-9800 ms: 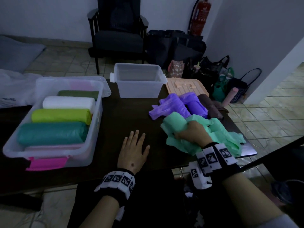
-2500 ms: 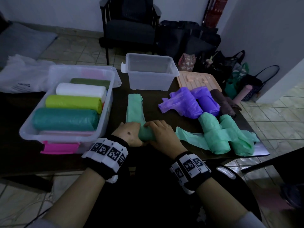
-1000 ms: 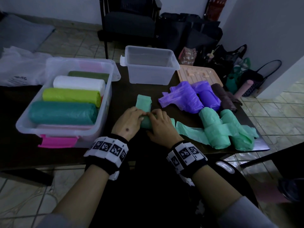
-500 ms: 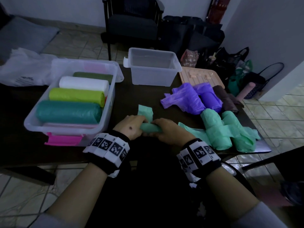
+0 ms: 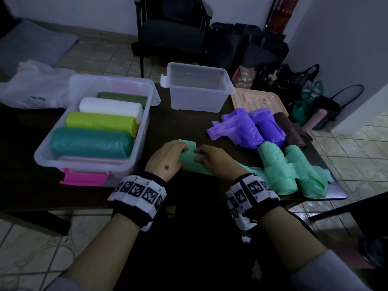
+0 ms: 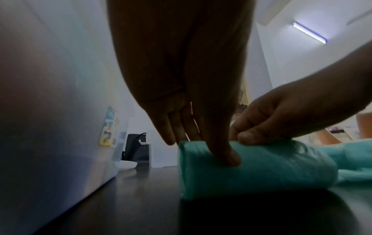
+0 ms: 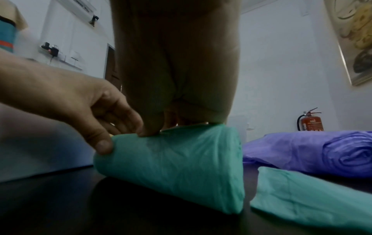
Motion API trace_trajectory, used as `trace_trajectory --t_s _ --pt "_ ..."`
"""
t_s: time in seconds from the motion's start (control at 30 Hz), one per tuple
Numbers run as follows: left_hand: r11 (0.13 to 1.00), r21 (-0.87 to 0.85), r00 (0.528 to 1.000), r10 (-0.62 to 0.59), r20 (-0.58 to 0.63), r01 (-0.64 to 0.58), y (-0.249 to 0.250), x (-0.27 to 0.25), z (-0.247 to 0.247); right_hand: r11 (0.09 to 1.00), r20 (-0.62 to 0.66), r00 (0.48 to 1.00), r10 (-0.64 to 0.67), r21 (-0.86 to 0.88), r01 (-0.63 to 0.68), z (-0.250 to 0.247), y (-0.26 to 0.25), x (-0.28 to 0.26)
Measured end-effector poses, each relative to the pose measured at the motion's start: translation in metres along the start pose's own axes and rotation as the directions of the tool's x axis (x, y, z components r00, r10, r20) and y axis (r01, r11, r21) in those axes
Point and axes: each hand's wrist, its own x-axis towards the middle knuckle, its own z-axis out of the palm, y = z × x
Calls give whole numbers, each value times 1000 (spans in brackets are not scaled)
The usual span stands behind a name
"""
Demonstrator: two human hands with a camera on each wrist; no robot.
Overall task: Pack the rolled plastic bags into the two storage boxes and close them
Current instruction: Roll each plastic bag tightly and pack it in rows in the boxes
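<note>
A mint green bag roll lies on the dark table near the front edge. My left hand and right hand both grip it, fingers curled over the top and thumbs on the near side. The left wrist view shows the roll under my left hand. In the right wrist view my right hand presses on the roll. A short flat end of the bag shows beyond my fingers. The large clear box on the left holds several rolls. The small clear box stands empty behind.
Two more mint rolls with loose tails lie at the right front. Purple rolls and a dark brown roll sit behind them. A peach lid lies by the small box. A chair and bags stand beyond the table.
Both hands have rolled the mint bag away from me. The flat strip ahead of the roll has shrunk from a long tail to a short end.
</note>
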Motion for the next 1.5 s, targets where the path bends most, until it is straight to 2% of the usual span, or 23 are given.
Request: trace_trajectory --t_s 0.23,0.37,0.5,0.63,0.8,0.93,1.0,1.07,1.17,1.27,1.37,1.5 --pt "999 -39 999 -11 41 12 -6 4 5 998 143 987 67 -6 -67 -13 1 16" --pt "999 -20 994 -29 105 31 -7 9 0 979 239 960 144 108 -174 -24 -2 24" --pt "999 7 992 -34 121 34 -5 9 0 993 326 939 108 9 -117 -24 -12 29" --pt "999 9 992 -38 122 37 0 5 -4 996 345 935 84 11 -94 -20 -17 33" --pt "997 59 990 -56 128 49 15 -1 -16 999 251 968 28 -24 -23 -12 -15 29" --pt "986 118 960 -147 240 121 26 8 -29 1000 189 982 -17 -16 21 -4 -13 25" --pt "985 119 953 -151 263 123 36 14 -41 999 164 985 -48 -5 50 -5 -15 24" --pt "993 61 973 -111 202 101 49 19 -64 995 110 990 -90 53 84 -13 -17 24" --pt "999 -12 999 -41 13 41 58 26 -119 983 -18 988 -156 90 157 -31 -28 31" --pt "998 -29 982 -64 -176 60 43 26 -178 970 -112 972 -206 109 218 -59 -54 40" --pt "978 59 959 -182 -216 199 2 27 -225 944 -204 943 -262 147 294 -85 -91 50" --pt "880 186 898 -416 -146 438 -69 37 -258 856 -321 854 -409 188 481 -103 -146 74"
